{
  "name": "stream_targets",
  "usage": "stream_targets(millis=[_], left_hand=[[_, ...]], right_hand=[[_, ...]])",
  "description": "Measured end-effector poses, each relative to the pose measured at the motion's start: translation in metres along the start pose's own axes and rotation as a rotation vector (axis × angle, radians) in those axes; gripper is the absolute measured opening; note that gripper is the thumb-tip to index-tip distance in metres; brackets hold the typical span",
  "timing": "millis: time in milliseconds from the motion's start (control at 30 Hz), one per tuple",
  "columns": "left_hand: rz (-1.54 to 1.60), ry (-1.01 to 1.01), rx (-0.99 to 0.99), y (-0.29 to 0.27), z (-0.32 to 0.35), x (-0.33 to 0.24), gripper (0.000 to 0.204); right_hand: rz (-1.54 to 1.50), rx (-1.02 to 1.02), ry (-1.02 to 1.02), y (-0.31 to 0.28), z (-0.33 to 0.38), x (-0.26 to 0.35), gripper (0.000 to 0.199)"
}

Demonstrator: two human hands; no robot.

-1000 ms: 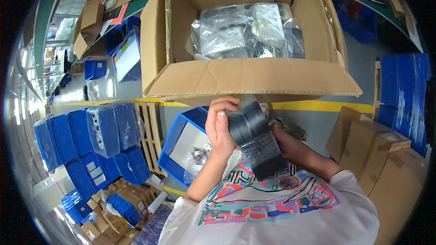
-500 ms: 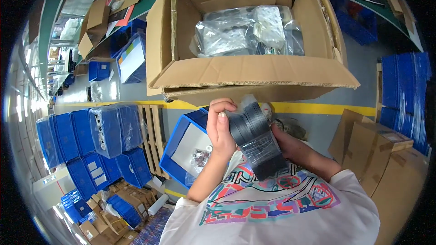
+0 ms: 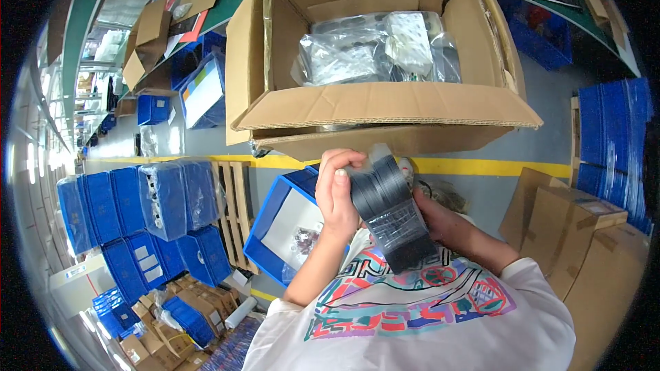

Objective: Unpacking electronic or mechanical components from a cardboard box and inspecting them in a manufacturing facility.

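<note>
In front of my chest I hold a black ridged bundle (image 3: 392,209) in a tilted position, with clear wrap or tape round its middle and a clear piece at its top end. My left hand (image 3: 337,189) is closed on the bundle's upper left side, its fingers bent. From the right, my right hand (image 3: 427,211) grips the other side; its fingers are mostly hidden behind the bundle. Beyond my hands stands an open cardboard box (image 3: 385,106). Inside it lie clear plastic bags (image 3: 344,60) with grey and white contents.
Left of my body is a blue bin (image 3: 265,223) holding small bagged parts, beside a wooden pallet (image 3: 234,213) and stacked blue crates (image 3: 124,199). Cardboard cartons (image 3: 570,227) stand at the right, with wrapped blue crates (image 3: 612,137) behind. A yellow line (image 3: 495,166) crosses the floor.
The bundle and both hands have shifted very slightly to the right in the picture. My grip looks the same, and the box contents are unchanged.
</note>
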State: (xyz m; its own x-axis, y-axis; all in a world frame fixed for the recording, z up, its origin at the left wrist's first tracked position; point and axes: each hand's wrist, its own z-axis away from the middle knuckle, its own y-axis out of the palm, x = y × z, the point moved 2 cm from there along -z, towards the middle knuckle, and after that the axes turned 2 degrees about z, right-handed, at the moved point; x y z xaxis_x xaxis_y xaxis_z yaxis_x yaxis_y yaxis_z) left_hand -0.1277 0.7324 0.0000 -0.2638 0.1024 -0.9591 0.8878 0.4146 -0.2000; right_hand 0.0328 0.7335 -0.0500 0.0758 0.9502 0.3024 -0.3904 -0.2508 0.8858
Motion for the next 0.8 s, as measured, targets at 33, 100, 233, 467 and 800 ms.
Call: stream_targets(millis=[33,100,233,467,800], left_hand=[[-0.006,-0.002,0.003,0.0,0.0,-0.001,0.043],[-0.013,-0.003,0.006,0.0,-0.001,-0.002,0.043],[-0.01,-0.02,0.007,-0.002,0.0,0.0,0.042],[0.087,0.02,-0.014,-0.007,0.004,0.009,0.031],[0.103,0.066,-0.009,-0.006,0.001,0.007,0.032]], right_hand=[[0.02,-0.015,-0.005,0.002,0.001,0.002,0.081],[0.0,-0.003,-0.004,-0.002,-0.001,-0.001,0.08],[-0.005,-0.02,-0.014,-0.006,-0.003,-0.007,0.081],[0.063,-0.031,-0.001,-0.009,-0.005,-0.009,0.085],[-0.006,0.002,0.003,-0.011,-0.007,-0.008,0.088]])
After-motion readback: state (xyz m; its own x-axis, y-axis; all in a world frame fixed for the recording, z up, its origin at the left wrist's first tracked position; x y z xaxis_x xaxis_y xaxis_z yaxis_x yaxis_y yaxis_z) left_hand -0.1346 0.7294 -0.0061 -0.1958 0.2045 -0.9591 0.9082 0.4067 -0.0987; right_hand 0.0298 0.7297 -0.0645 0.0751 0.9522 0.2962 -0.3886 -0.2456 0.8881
